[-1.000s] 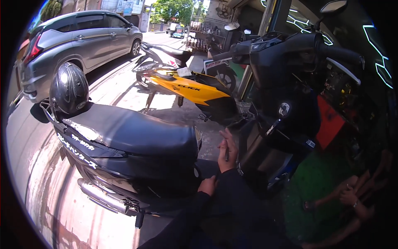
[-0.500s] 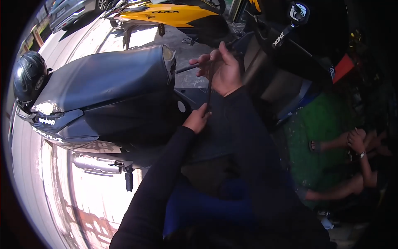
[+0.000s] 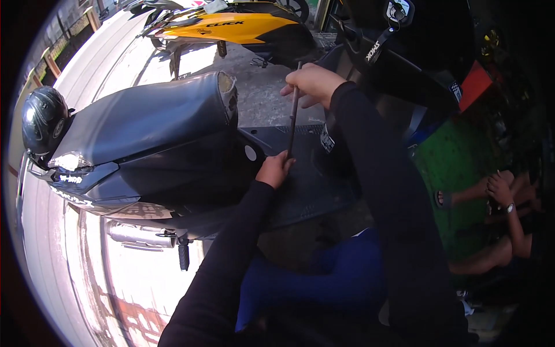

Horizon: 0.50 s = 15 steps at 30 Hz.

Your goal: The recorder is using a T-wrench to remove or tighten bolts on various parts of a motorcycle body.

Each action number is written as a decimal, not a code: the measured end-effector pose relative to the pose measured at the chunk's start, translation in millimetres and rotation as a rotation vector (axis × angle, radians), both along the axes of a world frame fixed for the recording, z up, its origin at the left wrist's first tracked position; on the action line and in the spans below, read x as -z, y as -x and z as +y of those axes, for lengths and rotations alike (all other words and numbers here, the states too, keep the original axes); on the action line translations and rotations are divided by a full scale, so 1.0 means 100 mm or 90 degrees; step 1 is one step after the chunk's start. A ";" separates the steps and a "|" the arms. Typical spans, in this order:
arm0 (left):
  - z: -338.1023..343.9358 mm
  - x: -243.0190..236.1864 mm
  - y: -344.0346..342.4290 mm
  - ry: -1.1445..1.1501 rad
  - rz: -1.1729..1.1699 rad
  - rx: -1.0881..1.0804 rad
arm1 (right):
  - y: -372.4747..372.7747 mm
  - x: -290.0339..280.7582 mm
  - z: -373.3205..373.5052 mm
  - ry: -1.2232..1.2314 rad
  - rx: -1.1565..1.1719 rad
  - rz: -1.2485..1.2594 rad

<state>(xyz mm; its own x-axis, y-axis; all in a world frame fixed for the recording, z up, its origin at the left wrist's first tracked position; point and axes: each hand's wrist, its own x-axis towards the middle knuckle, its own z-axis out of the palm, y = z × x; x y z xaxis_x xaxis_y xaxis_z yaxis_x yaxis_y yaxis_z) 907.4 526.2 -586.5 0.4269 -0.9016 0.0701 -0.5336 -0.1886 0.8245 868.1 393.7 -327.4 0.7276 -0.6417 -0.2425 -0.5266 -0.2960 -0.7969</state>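
Above the scooter's footboard (image 3: 269,136), a thin dark rod (image 3: 293,121) stands nearly upright in the picture, with a small step partway along it. My left hand (image 3: 275,170) is closed round its lower end. At the upper end my right hand (image 3: 315,82) is closed, back of the hand up, with the tip poking out past the fingers. Some right-hand fingers are hidden behind the palm. Just left of the rod is the black scooter seat (image 3: 144,113), its front end torn and showing paler padding.
A black helmet (image 3: 43,118) hangs at the scooter's tail. Beyond stands a yellow and black motorbike (image 3: 231,26). The scooter's dark front (image 3: 404,63) rises at upper right. A seated person's legs and hands (image 3: 500,188) are at right, over green flooring (image 3: 430,159).
My right hand has turned from palm showing, fingers spread, to back up and closed at the rod's top. A short dark bar beside its fingers no longer shows. My left hand stays nearly put.
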 end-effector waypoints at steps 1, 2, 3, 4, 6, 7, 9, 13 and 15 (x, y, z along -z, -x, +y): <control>-0.01 0.00 0.01 0.003 -0.007 0.009 | -0.02 -0.10 -0.03 0.077 -0.061 0.127; -0.01 0.00 0.02 -0.008 -0.016 0.005 | -0.09 -0.18 -0.04 0.234 -0.160 0.232; -0.02 0.01 0.03 -0.008 -0.019 0.001 | -0.15 -0.22 -0.02 0.392 -0.257 0.338; -0.03 0.01 0.03 -0.007 -0.022 -0.003 | -0.17 -0.20 0.02 0.392 -0.249 0.336; -0.04 0.01 0.06 0.001 -0.022 -0.015 | -0.15 -0.06 0.11 0.672 -0.431 0.158; -0.05 0.01 0.07 0.000 -0.031 -0.005 | -0.09 0.04 0.15 0.667 -0.419 0.166; -0.05 0.00 0.11 -0.008 -0.054 -0.021 | 0.01 0.31 0.26 0.807 -0.304 -0.132; -0.04 -0.03 0.11 -0.007 -0.084 -0.046 | -0.13 0.63 0.28 0.888 -0.102 -0.531; -0.05 -0.04 0.10 0.004 -0.088 -0.052 | -0.25 0.73 0.28 0.810 0.038 -0.695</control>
<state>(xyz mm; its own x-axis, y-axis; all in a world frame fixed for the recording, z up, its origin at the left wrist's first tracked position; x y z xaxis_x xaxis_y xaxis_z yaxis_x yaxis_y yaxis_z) 897.7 521.1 -582.5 0.4845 -0.8637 0.1393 -0.6254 -0.2306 0.7455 892.6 422.1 -400.4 0.1626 -0.0506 0.9854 0.0403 -0.9975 -0.0578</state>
